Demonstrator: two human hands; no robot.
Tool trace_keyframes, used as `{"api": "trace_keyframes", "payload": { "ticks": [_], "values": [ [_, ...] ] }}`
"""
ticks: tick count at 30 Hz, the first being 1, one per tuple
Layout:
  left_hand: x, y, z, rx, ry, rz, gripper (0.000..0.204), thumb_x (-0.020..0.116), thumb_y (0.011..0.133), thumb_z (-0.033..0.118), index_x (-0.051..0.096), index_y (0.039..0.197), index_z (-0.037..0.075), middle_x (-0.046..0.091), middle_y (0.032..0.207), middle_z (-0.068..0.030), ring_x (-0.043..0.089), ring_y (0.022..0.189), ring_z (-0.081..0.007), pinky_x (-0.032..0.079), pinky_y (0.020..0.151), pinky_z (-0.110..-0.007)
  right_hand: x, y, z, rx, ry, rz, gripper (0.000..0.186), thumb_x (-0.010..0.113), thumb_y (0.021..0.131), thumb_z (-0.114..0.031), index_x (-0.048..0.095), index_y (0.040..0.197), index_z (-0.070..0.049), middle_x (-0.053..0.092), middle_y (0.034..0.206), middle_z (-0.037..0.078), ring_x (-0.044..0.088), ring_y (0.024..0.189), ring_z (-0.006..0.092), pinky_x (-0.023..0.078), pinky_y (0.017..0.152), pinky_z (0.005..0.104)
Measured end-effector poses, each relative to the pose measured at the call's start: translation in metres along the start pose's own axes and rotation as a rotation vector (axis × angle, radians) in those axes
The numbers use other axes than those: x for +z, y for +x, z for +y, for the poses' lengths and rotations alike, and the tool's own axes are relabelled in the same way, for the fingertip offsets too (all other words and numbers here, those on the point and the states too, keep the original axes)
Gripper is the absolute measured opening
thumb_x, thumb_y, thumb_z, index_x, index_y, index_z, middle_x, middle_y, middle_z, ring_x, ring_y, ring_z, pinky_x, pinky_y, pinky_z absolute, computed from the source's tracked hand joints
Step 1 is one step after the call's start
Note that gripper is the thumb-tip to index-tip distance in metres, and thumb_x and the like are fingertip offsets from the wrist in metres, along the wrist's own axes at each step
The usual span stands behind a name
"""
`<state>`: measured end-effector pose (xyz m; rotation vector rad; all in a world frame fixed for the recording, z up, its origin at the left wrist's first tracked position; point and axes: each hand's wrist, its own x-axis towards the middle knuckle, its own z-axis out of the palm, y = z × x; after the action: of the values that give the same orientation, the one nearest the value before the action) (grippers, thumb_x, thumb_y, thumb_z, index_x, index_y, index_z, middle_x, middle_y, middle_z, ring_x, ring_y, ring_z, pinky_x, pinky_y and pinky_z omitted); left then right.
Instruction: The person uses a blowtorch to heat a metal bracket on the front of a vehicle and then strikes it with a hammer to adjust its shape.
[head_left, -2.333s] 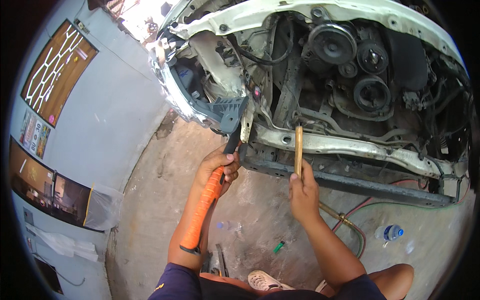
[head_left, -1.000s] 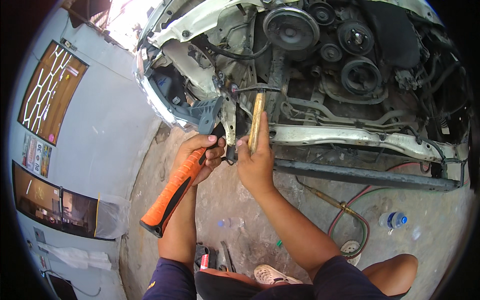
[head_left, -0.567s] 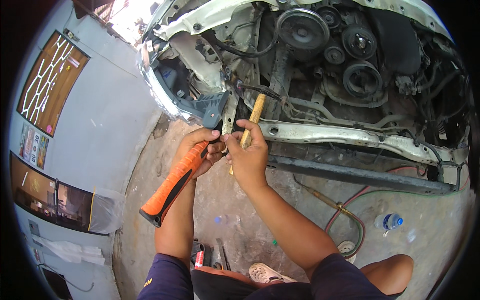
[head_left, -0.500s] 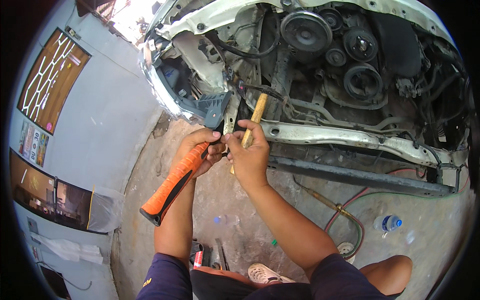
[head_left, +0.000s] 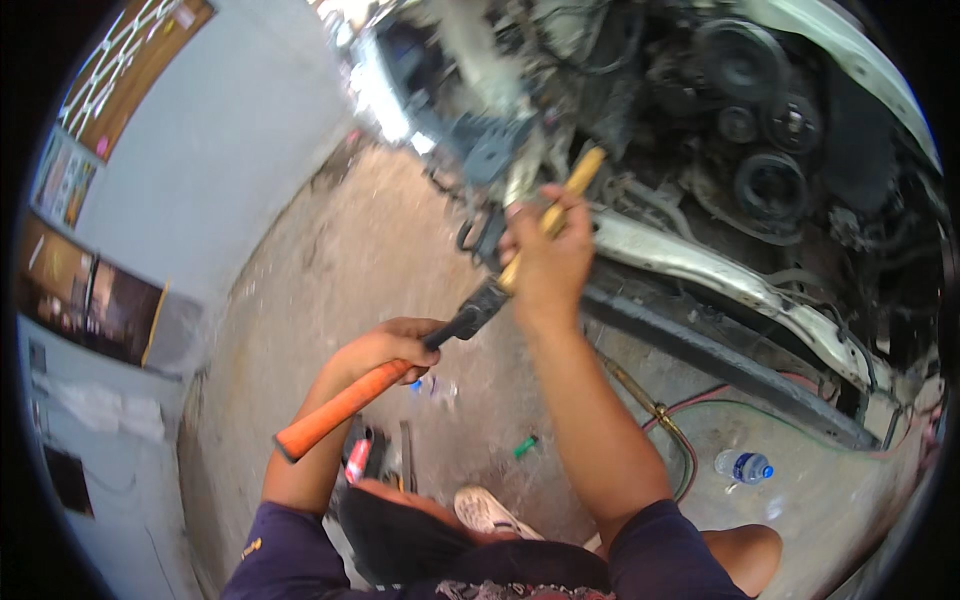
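Observation:
My left hand (head_left: 390, 350) is closed on an orange-and-black handled tool (head_left: 335, 410), a hammer by its shape, whose dark head points up and right toward the car's lower front corner. My right hand (head_left: 550, 255) grips a wooden handle (head_left: 584, 172) above that head, near a pale metal bracket and a grey plastic mount (head_left: 485, 150). The wooden tool's working end is blurred or hidden. The front of a white car stands stripped, showing pulleys (head_left: 765, 185), hoses, a pale crossmember (head_left: 710, 270) and a dark beam (head_left: 680, 345) under it.
A grey wall (head_left: 200, 130) with window openings runs along the left. On the concrete floor (head_left: 280, 310) lie a torch (head_left: 635, 385) with red and green hoses, two plastic bottles (head_left: 745, 467), a green lighter (head_left: 525, 447) and some loose tools (head_left: 405, 450) near my foot.
My left hand has lowered the orange tool away from the corner, exposing its dark head. My right hand has risen and moved right with the wooden handle. The view has shifted and blurred.

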<state>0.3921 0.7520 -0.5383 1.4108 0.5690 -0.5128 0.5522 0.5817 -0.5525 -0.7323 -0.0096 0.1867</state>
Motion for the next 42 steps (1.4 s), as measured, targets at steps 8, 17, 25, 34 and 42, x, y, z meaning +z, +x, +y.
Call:
{"api": "trace_keyframes", "payload": {
  "ticks": [8, 17, 25, 34, 42],
  "values": [
    [0.026, 0.102, -0.197, -0.203, 0.539, 0.221, 0.051, 0.079, 0.070, 0.014, 0.063, 0.115, -0.003, 0.070, 0.090, -0.0133, 0.069, 0.083, -0.0278, 0.056, 0.073, -0.039, -0.014, 0.007, -0.010, 0.069, 0.037, -0.061, 0.028, 0.069, 0.094, 0.003, 0.053, 0.117, -0.001, 0.067, 0.097, 0.011, 0.072, 0.084, 0.0198, 0.051, 0.059, 0.0248],
    [0.047, 0.113, -0.312, -0.175, 0.958, 0.346, 0.041, 0.074, 0.078, 0.013, 0.061, 0.116, 0.005, 0.072, 0.109, -0.0237, 0.069, 0.105, -0.0430, 0.056, 0.090, -0.052, -0.018, 0.010, -0.014, 0.012, 0.031, -0.090, 0.027, 0.071, 0.095, 0.001, 0.054, 0.115, -0.002, 0.067, 0.102, 0.013, 0.075, 0.095, 0.0260, 0.052, 0.061, 0.0264],
    [0.017, 0.108, -0.364, -0.258, 1.103, 0.362, 0.028, 0.065, 0.085, 0.009, 0.064, 0.113, 0.008, 0.073, 0.108, -0.0204, 0.070, 0.104, -0.0417, 0.056, 0.087, -0.053, -0.018, 0.016, -0.020, 0.090, 0.045, -0.076, 0.029, 0.064, 0.093, 0.004, 0.053, 0.117, -0.007, 0.067, 0.101, 0.011, 0.071, 0.086, 0.0217, 0.051, 0.060, 0.0269],
    [0.002, 0.113, -0.406, -0.279, 1.004, 0.544, 0.025, 0.067, 0.091, 0.011, 0.068, 0.115, 0.003, 0.073, 0.107, -0.0229, 0.073, 0.098, -0.0397, 0.058, 0.083, -0.050, -0.045, -0.027, -0.007, 0.231, -0.113, -0.123, 0.024, 0.063, 0.092, 0.005, 0.053, 0.106, -0.012, 0.062, 0.089, 0.005, 0.068, 0.072, 0.0177, 0.047, 0.053, 0.0255],
    [0.098, 0.087, -0.083, 0.398, -0.567, 0.105, 0.051, 0.063, 0.105, 0.038, 0.057, 0.142, 0.004, 0.065, 0.123, -0.0071, 0.062, 0.117, -0.0200, 0.052, 0.096, -0.037, -0.091, -0.039, -0.003, 0.184, -0.266, -0.193, 0.024, 0.065, 0.092, 0.009, 0.052, 0.095, -0.011, 0.061, 0.087, 0.004, 0.056, 0.061, 0.0103, 0.048, 0.055, 0.0235]
  ]
}}
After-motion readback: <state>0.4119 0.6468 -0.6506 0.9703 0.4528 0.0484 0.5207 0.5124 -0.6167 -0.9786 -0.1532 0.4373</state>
